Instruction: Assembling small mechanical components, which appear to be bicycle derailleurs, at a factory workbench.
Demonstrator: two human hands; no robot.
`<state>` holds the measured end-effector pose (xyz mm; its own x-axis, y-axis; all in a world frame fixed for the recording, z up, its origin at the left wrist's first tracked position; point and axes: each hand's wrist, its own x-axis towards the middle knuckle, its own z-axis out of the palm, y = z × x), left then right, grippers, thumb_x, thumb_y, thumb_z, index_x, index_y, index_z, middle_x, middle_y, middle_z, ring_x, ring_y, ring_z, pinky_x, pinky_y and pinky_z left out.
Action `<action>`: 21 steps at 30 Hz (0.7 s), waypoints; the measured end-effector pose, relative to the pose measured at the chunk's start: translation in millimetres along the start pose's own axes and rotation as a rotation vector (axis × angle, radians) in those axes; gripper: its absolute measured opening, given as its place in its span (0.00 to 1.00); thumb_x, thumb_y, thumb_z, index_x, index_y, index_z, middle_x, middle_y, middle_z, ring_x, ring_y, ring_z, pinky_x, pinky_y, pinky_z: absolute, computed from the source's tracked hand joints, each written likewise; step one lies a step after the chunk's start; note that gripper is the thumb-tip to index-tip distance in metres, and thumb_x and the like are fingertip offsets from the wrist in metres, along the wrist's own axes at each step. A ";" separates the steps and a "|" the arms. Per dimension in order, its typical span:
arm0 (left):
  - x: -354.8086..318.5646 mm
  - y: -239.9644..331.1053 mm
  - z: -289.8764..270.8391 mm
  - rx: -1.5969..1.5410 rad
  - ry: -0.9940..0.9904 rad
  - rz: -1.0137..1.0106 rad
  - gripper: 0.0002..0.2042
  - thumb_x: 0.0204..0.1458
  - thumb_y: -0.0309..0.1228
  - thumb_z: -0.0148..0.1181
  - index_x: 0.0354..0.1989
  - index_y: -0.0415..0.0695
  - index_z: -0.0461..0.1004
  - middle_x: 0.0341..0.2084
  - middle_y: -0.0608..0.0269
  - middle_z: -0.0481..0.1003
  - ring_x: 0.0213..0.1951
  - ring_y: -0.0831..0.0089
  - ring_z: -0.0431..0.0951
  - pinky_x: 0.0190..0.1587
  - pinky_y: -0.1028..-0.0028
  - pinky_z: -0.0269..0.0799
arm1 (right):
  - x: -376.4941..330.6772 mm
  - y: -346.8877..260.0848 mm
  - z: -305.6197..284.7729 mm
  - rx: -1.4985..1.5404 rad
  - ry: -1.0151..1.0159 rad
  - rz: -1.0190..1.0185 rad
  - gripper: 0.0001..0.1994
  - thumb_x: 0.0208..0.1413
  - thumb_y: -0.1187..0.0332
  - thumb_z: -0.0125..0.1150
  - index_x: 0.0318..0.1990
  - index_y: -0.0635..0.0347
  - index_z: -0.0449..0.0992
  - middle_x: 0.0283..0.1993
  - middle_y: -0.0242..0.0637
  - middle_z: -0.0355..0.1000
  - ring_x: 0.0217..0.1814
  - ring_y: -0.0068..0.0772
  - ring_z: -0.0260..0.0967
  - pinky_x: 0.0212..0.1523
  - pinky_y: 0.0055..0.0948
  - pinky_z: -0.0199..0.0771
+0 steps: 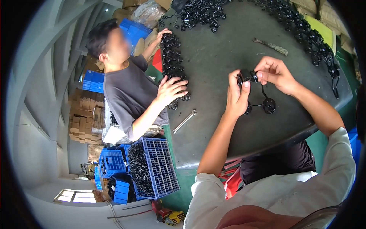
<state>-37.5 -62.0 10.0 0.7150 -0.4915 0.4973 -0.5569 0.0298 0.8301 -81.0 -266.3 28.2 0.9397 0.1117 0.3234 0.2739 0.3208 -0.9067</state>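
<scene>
Over the dark table [228,49], my left hand [237,95] is closed around a black wire part with round ends [269,106]. Its bent rod and a coil-like round end hang below my fingers. My right hand [277,75] pinches a small black round piece [254,77] close to my left thumb. Whether that piece is joined to the wire part, I cannot tell. My fingers hide some of both.
At left a co-worker [131,89] rests both hands by a row of black parts [173,57]. More black parts [202,13] are heaped at the far edge and strung along the right [305,34]. A wrench [185,121], another tool [270,46] and a blue crate [160,168] are around.
</scene>
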 end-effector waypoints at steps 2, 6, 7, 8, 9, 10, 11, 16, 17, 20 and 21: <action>-0.2 4.0 -2.1 0.023 0.001 0.018 0.22 0.67 0.46 0.50 0.55 0.38 0.60 0.36 0.62 0.69 0.37 0.76 0.68 0.43 0.72 0.68 | 2.6 2.1 1.8 0.025 -0.016 0.006 0.03 0.63 0.75 0.61 0.41 0.63 0.74 0.32 0.29 0.74 0.31 0.16 0.69 0.32 0.19 0.69; -0.5 6.9 -1.0 0.063 0.020 0.047 0.22 0.68 0.46 0.48 0.54 0.38 0.59 0.37 0.62 0.68 0.38 0.76 0.67 0.44 0.73 0.67 | 4.4 -0.4 2.9 -0.035 -0.054 0.034 0.07 0.66 0.67 0.59 0.38 0.60 0.72 0.29 0.28 0.72 0.29 0.15 0.66 0.30 0.18 0.65; 0.0 5.5 -0.4 0.065 0.017 0.055 0.23 0.68 0.47 0.48 0.55 0.37 0.59 0.37 0.60 0.69 0.39 0.76 0.68 0.45 0.71 0.68 | 3.7 -4.8 4.0 -0.136 -0.040 0.070 0.14 0.69 0.59 0.54 0.34 0.59 0.70 0.26 0.26 0.69 0.25 0.15 0.61 0.27 0.19 0.61; 0.2 4.5 0.1 0.058 0.013 0.055 0.23 0.68 0.47 0.48 0.55 0.37 0.59 0.37 0.60 0.69 0.39 0.76 0.68 0.45 0.71 0.68 | 2.4 -4.9 2.6 -0.140 -0.033 0.072 0.14 0.69 0.59 0.54 0.34 0.59 0.70 0.26 0.26 0.69 0.25 0.15 0.61 0.27 0.19 0.61; 0.1 3.6 0.6 0.098 0.033 0.102 0.23 0.68 0.46 0.48 0.56 0.37 0.58 0.36 0.59 0.69 0.36 0.73 0.69 0.43 0.70 0.69 | 1.4 -4.0 0.8 -0.200 -0.098 0.086 0.17 0.70 0.57 0.52 0.31 0.58 0.69 0.25 0.25 0.67 0.24 0.15 0.59 0.26 0.20 0.59; 0.6 3.5 0.2 0.141 0.056 0.149 0.24 0.67 0.46 0.49 0.57 0.37 0.58 0.34 0.58 0.70 0.34 0.71 0.71 0.40 0.69 0.70 | 1.7 -5.1 1.1 -0.258 -0.167 0.100 0.20 0.71 0.54 0.50 0.29 0.58 0.68 0.23 0.25 0.65 0.23 0.15 0.56 0.25 0.21 0.57; 0.8 3.4 0.2 0.156 0.064 0.174 0.25 0.67 0.47 0.49 0.58 0.37 0.58 0.37 0.56 0.70 0.35 0.70 0.71 0.41 0.68 0.70 | 0.2 -9.0 8.6 -0.224 -0.165 0.127 0.24 0.72 0.50 0.47 0.25 0.56 0.65 0.21 0.23 0.60 0.22 0.15 0.53 0.24 0.22 0.53; -1.3 5.0 1.3 0.147 0.022 0.185 0.27 0.66 0.50 0.50 0.60 0.38 0.58 0.38 0.54 0.71 0.36 0.66 0.74 0.41 0.65 0.71 | -4.5 -4.1 7.4 -0.078 -0.109 0.245 0.25 0.72 0.49 0.45 0.23 0.55 0.63 0.19 0.22 0.53 0.20 0.15 0.47 0.21 0.22 0.48; -3.0 5.1 2.1 0.215 0.036 0.184 0.29 0.64 0.52 0.51 0.60 0.38 0.58 0.38 0.52 0.72 0.36 0.63 0.75 0.41 0.64 0.72 | -4.7 -4.8 5.5 -0.070 -0.118 0.270 0.25 0.72 0.49 0.45 0.23 0.55 0.63 0.18 0.21 0.52 0.19 0.15 0.46 0.20 0.22 0.47; -4.2 6.1 0.7 0.313 0.038 0.131 0.32 0.62 0.55 0.53 0.58 0.37 0.59 0.38 0.48 0.75 0.37 0.57 0.79 0.41 0.61 0.74 | -4.1 -3.4 5.7 -0.144 -0.089 0.253 0.27 0.72 0.49 0.44 0.21 0.55 0.62 0.16 0.22 0.53 0.18 0.17 0.47 0.20 0.24 0.49; -3.3 9.4 1.1 0.315 0.052 0.137 0.32 0.62 0.55 0.53 0.58 0.36 0.59 0.37 0.48 0.75 0.36 0.58 0.79 0.41 0.61 0.74 | -4.3 -4.1 6.6 -0.285 -0.079 0.155 0.27 0.73 0.49 0.44 0.22 0.56 0.62 0.17 0.23 0.55 0.20 0.18 0.49 0.22 0.27 0.53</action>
<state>-45.5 -61.1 15.9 0.6403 -0.4563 0.6178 -0.7468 -0.1817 0.6398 -87.5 -261.9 32.3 0.9589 0.2148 0.1851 0.1853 0.0194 -0.9825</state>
